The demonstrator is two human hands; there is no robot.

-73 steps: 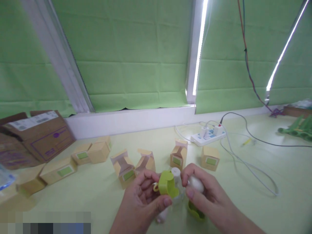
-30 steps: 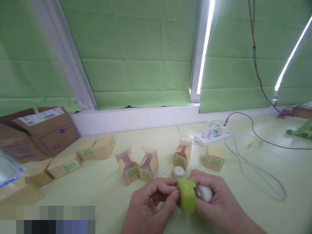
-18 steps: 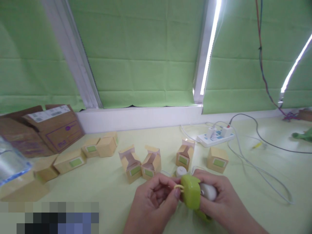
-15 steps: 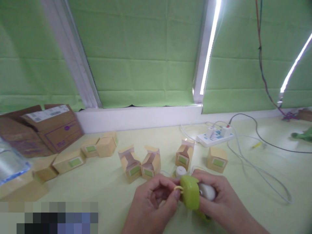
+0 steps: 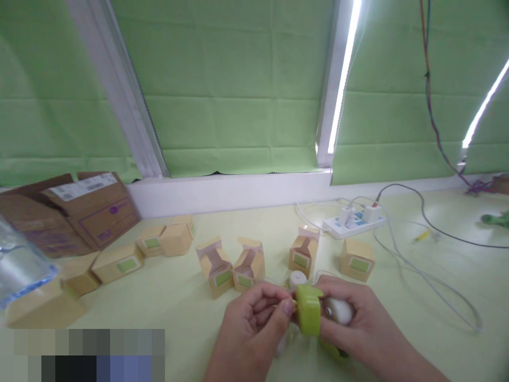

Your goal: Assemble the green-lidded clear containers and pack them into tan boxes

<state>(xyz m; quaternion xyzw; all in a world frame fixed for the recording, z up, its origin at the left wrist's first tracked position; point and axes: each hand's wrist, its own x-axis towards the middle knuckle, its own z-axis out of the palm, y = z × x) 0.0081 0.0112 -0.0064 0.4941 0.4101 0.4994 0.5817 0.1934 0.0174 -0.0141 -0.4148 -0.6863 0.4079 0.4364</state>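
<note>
My left hand (image 5: 254,331) is closed, thumb and fingertips pinching a thin pale-yellow loop (image 5: 295,306). That loop comes out of the left side of a glossy lime-green plastic piece (image 5: 309,313). Fingers of my right hand (image 5: 368,321) are wrapped round a white rounded device (image 5: 338,311) with a small metal-looking spot, close against the green piece. Below it, partly hidden by my right hand, is another green part (image 5: 334,350). Just beyond my hands stands a small white round item (image 5: 298,278). What the device is cannot be made out.
Small open cartons (image 5: 248,268) with green labels stand behind my hands, and a closed box (image 5: 357,260) is to the right. A power strip (image 5: 353,223) with trailing cables lies at the back. A large cardboard box (image 5: 99,212) and a clear plastic bag (image 5: 24,265) are at left.
My left fingertips have closed further over the yellow loop, which shows less now. The green piece has turned slightly, and the view has shifted a little.
</note>
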